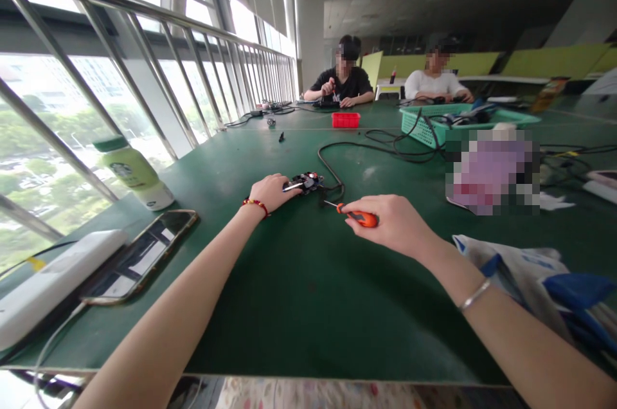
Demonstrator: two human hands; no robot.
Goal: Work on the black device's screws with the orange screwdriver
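My left hand grips the near side of a small opened electronic device lying on the green table. Dark parts with bits of silver and red show past the fingertips, and a black cable runs out of its far right end. My right hand is closed round the orange and grey handle of a screwdriver. The screwdriver's thin metal shaft points left, its tip a short way right of the device and seemingly apart from it. The device's underside and part of its near end are hidden by my left hand.
A bottle, a phone and a white power strip are on the left. Ahead stand a red tray and a green basket. A plastic bag lies right. Two people sit across the table.
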